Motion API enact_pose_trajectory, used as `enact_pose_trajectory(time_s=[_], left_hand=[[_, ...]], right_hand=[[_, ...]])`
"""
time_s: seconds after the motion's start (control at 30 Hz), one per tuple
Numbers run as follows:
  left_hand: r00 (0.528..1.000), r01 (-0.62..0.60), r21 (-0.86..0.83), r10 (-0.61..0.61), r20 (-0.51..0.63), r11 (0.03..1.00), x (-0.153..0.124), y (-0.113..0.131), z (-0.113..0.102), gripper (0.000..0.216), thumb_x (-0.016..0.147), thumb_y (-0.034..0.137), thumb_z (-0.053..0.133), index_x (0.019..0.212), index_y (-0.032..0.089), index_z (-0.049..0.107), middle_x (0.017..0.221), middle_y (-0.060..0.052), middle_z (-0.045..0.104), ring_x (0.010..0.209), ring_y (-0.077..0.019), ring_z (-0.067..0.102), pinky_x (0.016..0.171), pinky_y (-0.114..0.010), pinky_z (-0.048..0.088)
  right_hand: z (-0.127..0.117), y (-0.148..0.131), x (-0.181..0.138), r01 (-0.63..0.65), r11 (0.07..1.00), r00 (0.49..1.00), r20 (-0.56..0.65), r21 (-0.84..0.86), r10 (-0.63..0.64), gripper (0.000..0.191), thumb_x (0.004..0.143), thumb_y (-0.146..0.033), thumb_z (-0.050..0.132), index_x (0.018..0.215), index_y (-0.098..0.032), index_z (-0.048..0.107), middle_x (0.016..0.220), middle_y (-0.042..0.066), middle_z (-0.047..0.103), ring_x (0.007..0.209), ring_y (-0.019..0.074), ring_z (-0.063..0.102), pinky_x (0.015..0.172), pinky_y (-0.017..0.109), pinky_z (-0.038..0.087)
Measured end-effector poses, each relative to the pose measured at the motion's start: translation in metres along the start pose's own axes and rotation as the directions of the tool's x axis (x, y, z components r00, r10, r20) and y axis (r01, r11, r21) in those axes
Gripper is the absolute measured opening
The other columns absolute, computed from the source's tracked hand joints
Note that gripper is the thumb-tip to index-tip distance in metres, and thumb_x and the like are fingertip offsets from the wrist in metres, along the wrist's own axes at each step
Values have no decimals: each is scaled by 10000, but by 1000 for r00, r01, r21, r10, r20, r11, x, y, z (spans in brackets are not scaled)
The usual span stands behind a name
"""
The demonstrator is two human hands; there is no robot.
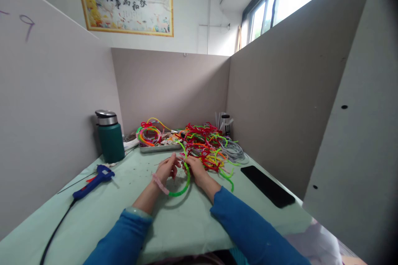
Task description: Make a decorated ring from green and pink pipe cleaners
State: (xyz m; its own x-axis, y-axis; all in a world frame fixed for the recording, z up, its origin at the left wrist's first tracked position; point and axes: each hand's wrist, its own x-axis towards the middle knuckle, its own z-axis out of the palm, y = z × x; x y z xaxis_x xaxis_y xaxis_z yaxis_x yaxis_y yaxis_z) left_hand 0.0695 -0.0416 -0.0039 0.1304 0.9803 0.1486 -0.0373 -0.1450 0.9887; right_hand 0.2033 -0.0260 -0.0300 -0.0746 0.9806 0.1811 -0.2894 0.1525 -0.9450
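A curved fuzzy pipe-cleaner hoop (181,193), green with a pale pink stretch, hangs between my hands above the table. My right hand (196,169) is closed, with thumb and fingers pinching the green part near its upper end. My left hand (168,168) faces it with curled fingers, closed on a thin pale strand at the top of the hoop; whether that strand belongs to the hoop is unclear. The pink stretch passes across my left wrist. Just beyond my right hand lies a tangled heap of coloured pipe cleaners (202,136), mostly red, green and orange.
A metal tray (160,148) of small pieces stands at the back, with coloured rings (149,136) on it. Left are a green bottle (110,143) and a blue glue gun (93,183) with its cord. A black phone (267,186) lies right, near a grey wire coil (233,152). Partitions enclose the table.
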Motion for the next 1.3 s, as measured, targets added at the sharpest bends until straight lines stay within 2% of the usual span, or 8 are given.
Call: enact_pose_trajectory(time_s=[0.17,0.37,0.57,0.77,0.93,1.03,1.13,1.3], left_hand=[[1000,1,-37,-1,-4,999,-2,3,-1,547,651,649,554,787,122,607,675,-5,553,411,-56,412,378,-219,320],[991,-128,134,122,47,983,-2,1,0,436,639,522,646,855,145,604,616,36,510,403,-53,387,370,-202,303],[992,-120,231,107,69,966,-1,-6,4,385,631,482,661,770,128,599,506,35,501,366,-59,367,364,-201,269],[989,-143,268,129,71,953,3,-10,3,363,679,468,610,768,117,614,526,20,515,377,-58,362,366,-197,259],[991,-132,325,130,29,936,5,-14,2,315,667,429,609,777,133,610,485,43,486,370,-71,365,370,-201,269],[972,-220,411,233,19,885,7,-16,-1,249,651,367,629,760,145,611,566,18,565,441,-88,447,446,-210,351],[936,-345,457,337,102,820,9,-17,-5,212,664,311,619,798,148,636,717,-24,643,563,-116,528,564,-231,416],[897,-430,517,414,154,740,6,-14,-8,220,710,275,588,872,155,677,834,-57,662,675,-138,557,641,-243,428]], right_hand=[[-2,-1,-2,-105,987,982,170,125,82,196,667,-346,635,693,-172,550,538,-39,525,432,83,435,420,215,292],[1,-8,-8,-1,999,997,81,44,-3,282,654,-408,665,736,-176,527,551,-57,489,435,76,436,415,205,298],[2,-7,-9,106,994,992,73,-26,-104,240,688,-387,632,734,-175,529,564,-57,477,452,72,424,424,204,290],[3,-8,-10,86,995,994,75,-50,-82,260,711,-424,605,754,-175,546,544,-60,475,440,75,429,408,204,287],[3,-7,-8,57,993,998,20,-104,-55,201,683,-356,606,680,-166,539,500,-63,464,407,71,425,400,205,293],[3,-6,-7,5,991,1000,-1,-134,-5,174,673,-326,592,645,-172,517,453,-73,432,372,70,405,378,206,274],[2,-5,-7,-35,988,999,10,-152,37,186,674,-342,586,647,-172,514,436,-75,423,354,69,393,356,203,252],[1,-4,-7,-71,996,997,37,-51,73,183,670,-340,588,695,-169,528,485,-63,475,369,68,420,341,190,232]])
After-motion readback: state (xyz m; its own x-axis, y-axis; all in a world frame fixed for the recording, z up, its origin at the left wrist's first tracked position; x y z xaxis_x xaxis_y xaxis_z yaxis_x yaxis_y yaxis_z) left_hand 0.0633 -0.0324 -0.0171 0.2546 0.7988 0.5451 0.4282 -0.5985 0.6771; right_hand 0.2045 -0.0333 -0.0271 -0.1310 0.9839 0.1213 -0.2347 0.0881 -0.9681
